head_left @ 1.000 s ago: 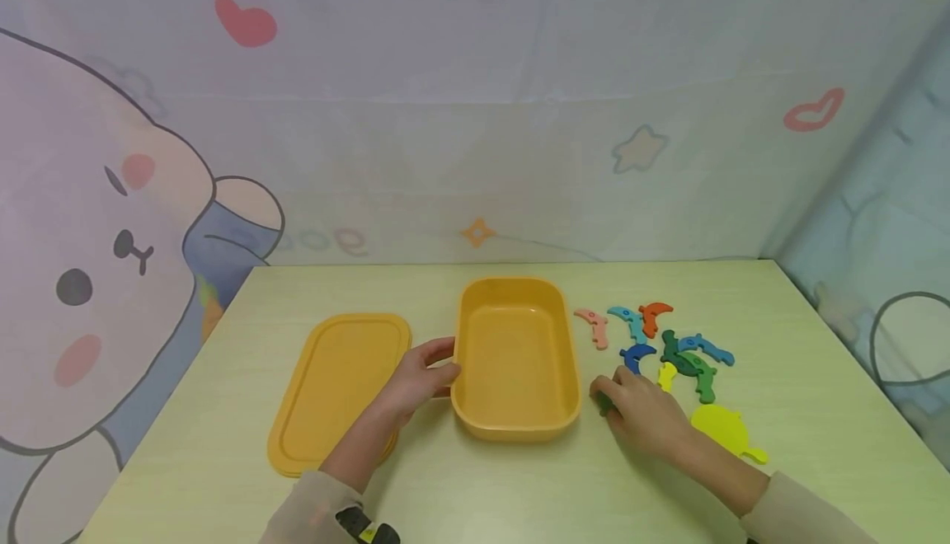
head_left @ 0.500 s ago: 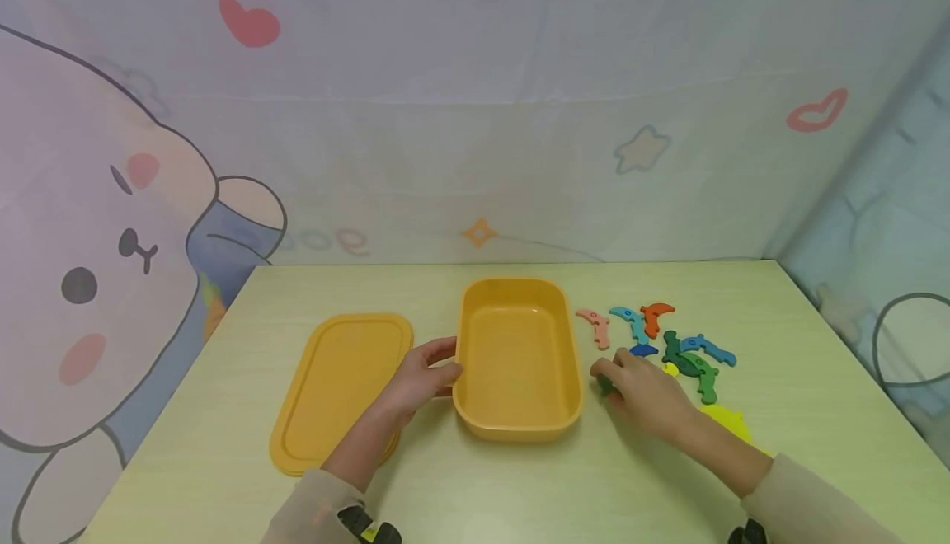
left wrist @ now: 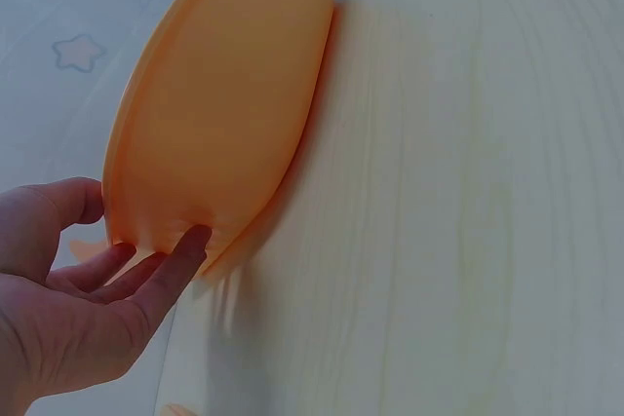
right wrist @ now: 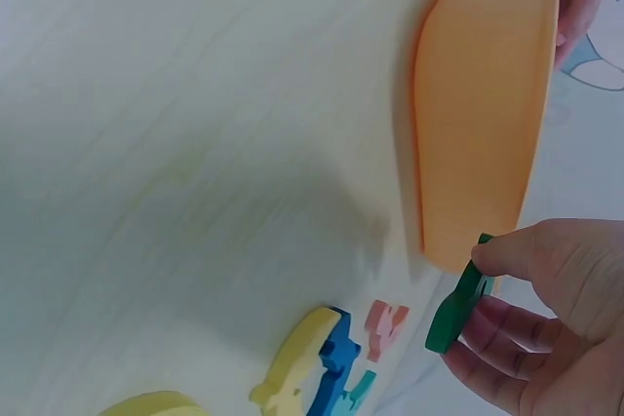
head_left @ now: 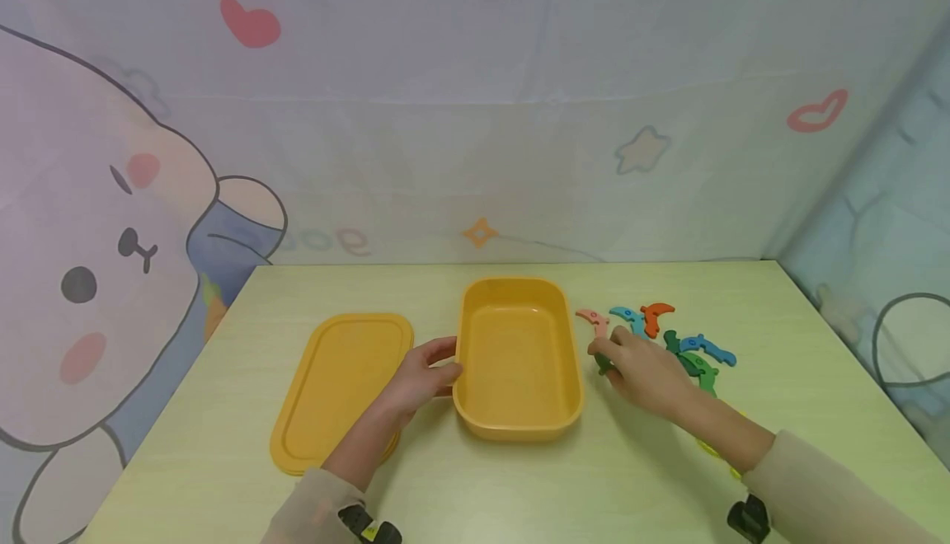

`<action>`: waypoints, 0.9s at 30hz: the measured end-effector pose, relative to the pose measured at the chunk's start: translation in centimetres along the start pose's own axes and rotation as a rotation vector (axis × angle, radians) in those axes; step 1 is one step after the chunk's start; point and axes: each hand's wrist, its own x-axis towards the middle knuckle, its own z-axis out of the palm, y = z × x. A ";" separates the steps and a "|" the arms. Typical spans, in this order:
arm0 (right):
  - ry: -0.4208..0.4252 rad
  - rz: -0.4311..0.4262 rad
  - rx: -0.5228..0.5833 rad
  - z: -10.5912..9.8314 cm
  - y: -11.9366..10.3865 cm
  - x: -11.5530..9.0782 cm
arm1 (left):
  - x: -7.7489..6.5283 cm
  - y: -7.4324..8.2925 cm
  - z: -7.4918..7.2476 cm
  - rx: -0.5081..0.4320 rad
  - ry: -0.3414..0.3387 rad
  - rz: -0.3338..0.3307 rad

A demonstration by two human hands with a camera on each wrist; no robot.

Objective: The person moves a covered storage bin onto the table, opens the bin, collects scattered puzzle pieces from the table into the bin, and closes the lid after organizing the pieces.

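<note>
A pale, wood-grained rectangular worktop (head_left: 519, 490) carried one deep, yellow-orange plastic box (head_left: 517, 431) with rounded corners; to its left lay a flat, rectangular yellow-orange panel (head_left: 341, 387), and to its right several small, curved, differently coloured pieces (head_left: 708, 349).

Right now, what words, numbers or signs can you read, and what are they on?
None that I can read for sure.
Curtain: a faint row of letters low on the left; some look like "oo", the rest too blurred.
Pink toy and light-blue toy: tiny marks, too small to read.
Black gadget by the left sleeve: a yellow patch, too small to read.
Box, lid: no writing shows.
</note>
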 end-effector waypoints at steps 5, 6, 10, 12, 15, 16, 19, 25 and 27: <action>0.000 -0.003 0.005 -0.6 0.0 0.6 | 0.2 -0.2 0.0 -0.004 -0.006 0.001; 0.004 -0.008 0.005 -0.8 0.1 0.8 | 0.1 -0.2 0.0 -0.005 -0.006 0.000; 0.008 -0.021 0.014 -1.2 0.0 1.3 | 0.0 0.0 0.0 -0.006 0.003 -0.001; 0.008 -0.030 0.013 -1.4 -0.1 1.6 | -0.1 0.2 0.1 -0.004 0.008 -0.001; 0.010 -0.047 0.005 -1.6 -0.3 1.9 | -0.2 0.3 0.1 0.000 0.013 -0.003; 0.011 -0.053 0.001 -1.7 -0.4 2.0 | -0.1 0.3 0.1 -0.001 0.013 -0.002; 0.014 -0.069 -0.002 -1.7 -0.7 2.4 | 0.0 0.1 0.1 -0.003 0.011 0.000; 0.013 -0.098 0.014 -1.8 -1.7 3.0 | 0.0 0.0 0.1 -0.002 0.005 0.001; 0.006 -0.104 0.022 -1.8 -2.1 3.2 | 0.1 -0.1 0.0 -0.006 -0.001 0.004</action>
